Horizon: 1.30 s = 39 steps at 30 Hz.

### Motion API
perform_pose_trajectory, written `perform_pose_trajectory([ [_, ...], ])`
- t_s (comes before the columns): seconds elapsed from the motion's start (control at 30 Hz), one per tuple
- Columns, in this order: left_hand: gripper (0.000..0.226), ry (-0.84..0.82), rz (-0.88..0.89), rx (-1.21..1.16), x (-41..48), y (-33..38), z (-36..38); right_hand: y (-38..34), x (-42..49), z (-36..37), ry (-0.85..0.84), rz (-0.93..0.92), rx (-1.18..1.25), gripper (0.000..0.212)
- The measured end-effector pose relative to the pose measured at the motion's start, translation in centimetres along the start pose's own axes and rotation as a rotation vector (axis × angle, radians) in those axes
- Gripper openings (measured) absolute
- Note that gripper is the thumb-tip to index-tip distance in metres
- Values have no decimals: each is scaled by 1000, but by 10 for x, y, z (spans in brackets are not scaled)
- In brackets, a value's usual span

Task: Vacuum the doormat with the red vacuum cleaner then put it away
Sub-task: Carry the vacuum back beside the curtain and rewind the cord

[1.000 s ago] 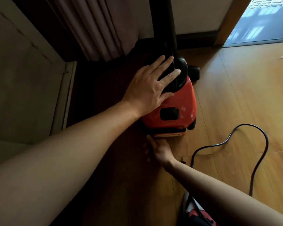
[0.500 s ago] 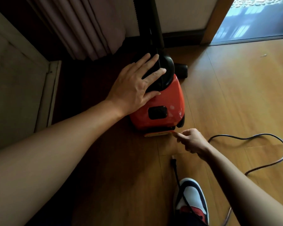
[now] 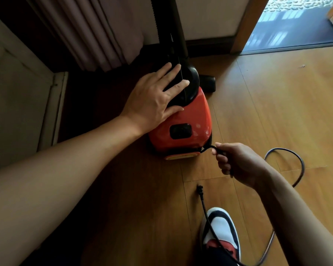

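Observation:
The red vacuum cleaner [image 3: 188, 123] stands on the wooden floor near the curtain, its black hose [image 3: 171, 35] rising toward the wall. My left hand [image 3: 154, 98] lies flat with straight fingers on its black top. My right hand [image 3: 236, 162] pinches the black power cord [image 3: 296, 164] right where it leaves the cleaner's rear corner. The cord loops away to the right, and its plug [image 3: 200, 190] lies on the floor in front of my shoe. No doormat is in view.
A curtain [image 3: 96, 33] hangs behind the cleaner, with a pale cabinet [image 3: 13, 104] to the left. An open doorway [image 3: 296, 25] is at the top right. My shoe [image 3: 221, 231] stands on the floor with the cord across it.
My right hand moved from the floor behind the cleaner to its right rear corner and took hold of the cord. The cord's loop has shifted. My left hand stayed on the top.

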<state>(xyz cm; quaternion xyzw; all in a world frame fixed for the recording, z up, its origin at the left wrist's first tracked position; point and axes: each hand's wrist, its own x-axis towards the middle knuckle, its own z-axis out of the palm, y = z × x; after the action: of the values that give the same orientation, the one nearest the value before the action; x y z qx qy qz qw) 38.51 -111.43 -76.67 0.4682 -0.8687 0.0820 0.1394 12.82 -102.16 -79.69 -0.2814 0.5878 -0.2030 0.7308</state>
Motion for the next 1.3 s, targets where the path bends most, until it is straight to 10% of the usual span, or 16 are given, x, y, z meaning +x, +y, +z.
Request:
perform_pose_trajectory([
  [0.33,63,8,-6,28,0,0,3,-16,-16,68,-165,-215,-303,25],
  [0.57,62,-3,-23,19,-1,3,3,41,26,139,217,-463,-406,35],
  [0.83,63,-33,-25,29,-2,3,1,76,63,154,180,-243,-106,42],
  [1.3,63,-10,0,-39,-2,-3,3,88,94,79,85,-245,-572,42],
])
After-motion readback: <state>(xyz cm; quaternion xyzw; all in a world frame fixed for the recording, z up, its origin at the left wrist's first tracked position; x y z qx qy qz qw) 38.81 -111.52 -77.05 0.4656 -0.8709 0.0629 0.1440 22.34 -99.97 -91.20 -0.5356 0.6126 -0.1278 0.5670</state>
